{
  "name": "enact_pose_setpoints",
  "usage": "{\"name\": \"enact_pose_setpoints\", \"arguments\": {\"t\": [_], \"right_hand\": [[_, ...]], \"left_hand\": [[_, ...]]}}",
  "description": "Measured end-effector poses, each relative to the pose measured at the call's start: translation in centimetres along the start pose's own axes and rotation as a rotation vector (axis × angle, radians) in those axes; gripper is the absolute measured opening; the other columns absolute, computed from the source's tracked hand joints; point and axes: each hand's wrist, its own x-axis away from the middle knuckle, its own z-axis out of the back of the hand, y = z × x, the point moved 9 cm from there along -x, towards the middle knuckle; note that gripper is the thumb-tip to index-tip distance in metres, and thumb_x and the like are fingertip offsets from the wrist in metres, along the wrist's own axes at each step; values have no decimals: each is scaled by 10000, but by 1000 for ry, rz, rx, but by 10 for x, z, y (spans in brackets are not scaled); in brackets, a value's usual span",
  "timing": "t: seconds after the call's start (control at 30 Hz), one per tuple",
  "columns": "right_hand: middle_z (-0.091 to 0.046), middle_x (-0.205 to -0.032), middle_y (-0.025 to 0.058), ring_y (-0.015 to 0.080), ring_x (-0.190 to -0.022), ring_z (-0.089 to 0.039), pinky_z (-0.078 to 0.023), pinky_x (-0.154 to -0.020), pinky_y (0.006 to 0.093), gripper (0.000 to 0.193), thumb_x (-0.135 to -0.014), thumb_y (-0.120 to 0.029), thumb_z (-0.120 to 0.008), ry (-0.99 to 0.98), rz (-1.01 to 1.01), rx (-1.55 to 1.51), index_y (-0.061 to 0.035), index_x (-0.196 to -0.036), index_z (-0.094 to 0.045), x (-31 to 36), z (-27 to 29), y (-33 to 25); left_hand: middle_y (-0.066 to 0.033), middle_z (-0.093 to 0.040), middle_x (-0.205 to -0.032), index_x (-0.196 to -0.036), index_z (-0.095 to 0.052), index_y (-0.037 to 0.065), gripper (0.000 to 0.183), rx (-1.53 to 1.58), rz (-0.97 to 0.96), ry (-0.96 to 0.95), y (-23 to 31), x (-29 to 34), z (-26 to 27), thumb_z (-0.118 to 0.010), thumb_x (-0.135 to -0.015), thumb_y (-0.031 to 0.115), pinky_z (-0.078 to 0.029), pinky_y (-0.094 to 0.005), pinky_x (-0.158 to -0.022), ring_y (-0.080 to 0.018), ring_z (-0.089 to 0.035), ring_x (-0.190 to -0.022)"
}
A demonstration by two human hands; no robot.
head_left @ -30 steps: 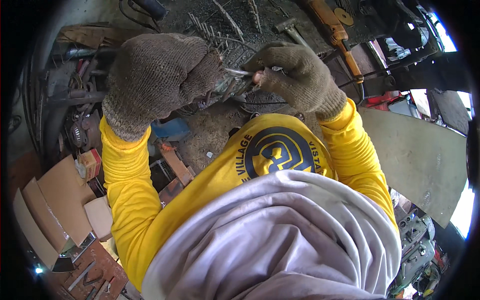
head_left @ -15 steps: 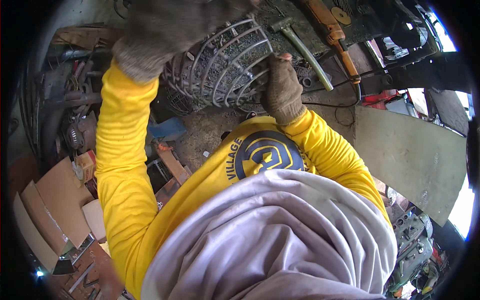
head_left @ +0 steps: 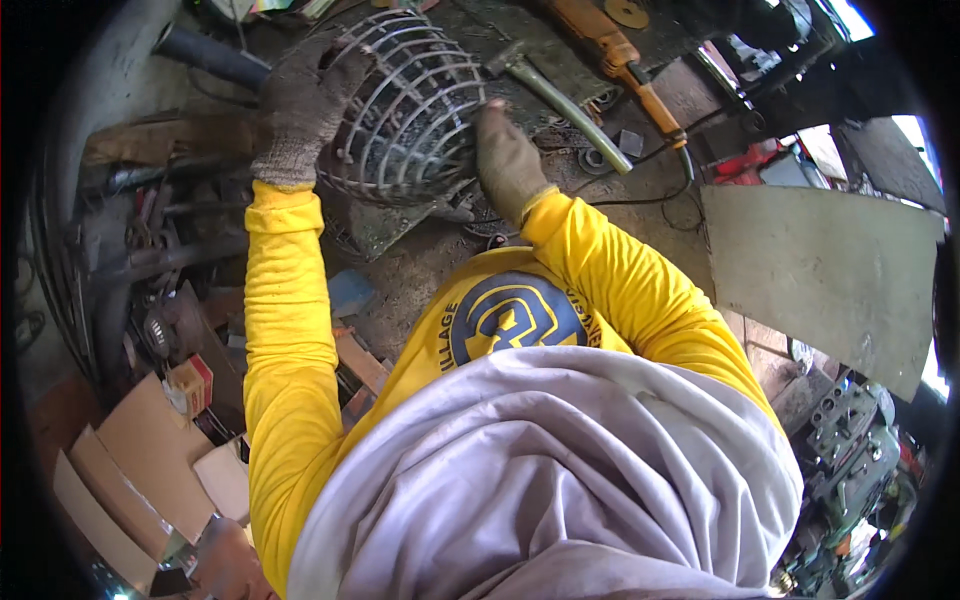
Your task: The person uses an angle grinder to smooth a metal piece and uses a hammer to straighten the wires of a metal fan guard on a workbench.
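I hold a domed wire cage [head_left: 410, 105] between both gloved hands above the cluttered workshop floor [head_left: 420, 270]. My left hand [head_left: 300, 100] curls over its far left side, fingers hooked around the bars. My right hand [head_left: 505, 155] presses flat against its right rim, fingers together. Through the bars the cage looks hollow. A hammer [head_left: 560, 90] lies just right of it, an orange grinder [head_left: 625, 60] beyond. Folded cardboard [head_left: 120, 450] sits at the floor's lower left.
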Motion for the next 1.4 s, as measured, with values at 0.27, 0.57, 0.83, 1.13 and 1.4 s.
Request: {"name": "enact_pose_setpoints", "arguments": {"t": [0.27, 0.57, 0.83, 1.13, 1.4], "right_hand": [[-669, -1110, 236, 271, -1088, -645, -517, -900, 391, 437, -936, -326, -646, -73, -123, -285, -2, -1227, -613, 28, 108, 36], [-685, -1088, 92, 139, -923, -655, -526, -761, 294, 491, -969, -397, -583, -541, -446, -111, 9, -1246, -608, -55, 157, 177], [-685, -897, 74, 125, -545, -613, -487, -466, 239, 317, -943, -305, -631, -714, -709, -881, -44, -1122, -628, -47, 109, 191], [-587, -766, 22, 98, -582, -566, -451, -494, 244, 277, -828, -200, -687, -673, -377, -553, -44, -1031, -581, -37, 150, 164], [-663, -1019, 101, 174, -831, -643, -518, -750, 308, 411, -834, -101, -707, -172, 316, -86, -29, -1208, -551, 37, 214, 69]], "left_hand": [[-107, -698, -1099, -1158, -657, 55, 459, -149, -294, -9, 64, -23, -21, -736, -857, 393, -532, -334, -821, -258, -679, -938], [-121, -669, -818, -1001, -657, 36, 298, -231, -348, 160, 71, 0, 1, -709, -833, 277, -505, -401, -686, -283, -646, -774], [-71, -690, -922, -1035, -657, 31, 165, 62, 409, 419, 105, 128, 28, -681, -896, 117, -516, -294, -783, -150, -650, -839], [-132, -667, -1088, -1124, -620, -15, 321, 672, 552, -54, 241, 148, -115, -685, -933, 235, -539, -303, -867, -186, -639, -1099], [-118, -653, -1029, -1238, -500, -6, 731, 1454, 277, 278, 294, 46, -140, -876, -722, 352, -578, -318, -759, -185, -663, -906]]}}
